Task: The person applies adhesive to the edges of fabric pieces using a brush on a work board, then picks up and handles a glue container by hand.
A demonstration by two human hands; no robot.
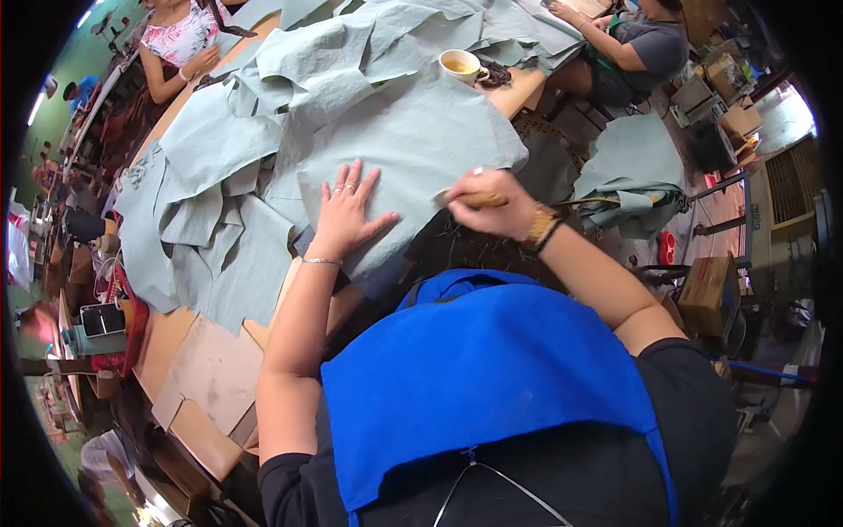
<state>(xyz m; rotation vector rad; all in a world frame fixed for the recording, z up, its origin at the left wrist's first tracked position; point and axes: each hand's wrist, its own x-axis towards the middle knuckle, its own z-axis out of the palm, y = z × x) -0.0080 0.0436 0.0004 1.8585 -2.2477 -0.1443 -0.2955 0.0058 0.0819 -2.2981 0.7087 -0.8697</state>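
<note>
Pale grey-green sheets of material [395, 132] lie overlapping across the table. My left hand [350, 211] rests flat on the nearest sheet with its fingers spread, holding nothing. My right hand [496, 204] is closed around a wooden-handled tool [482, 200], whose pale tip is at the sheet's right edge. A white cup [462, 66] with yellowish contents stands farther back, beside a small dark heap [495, 75].
Brown board [211, 369] lies at the near left. At the right, more grey-green material [630, 171] hangs in a pile near a cardboard box [708, 294]. One person [180, 44] is at the far left, another [645, 48] at the back right.
</note>
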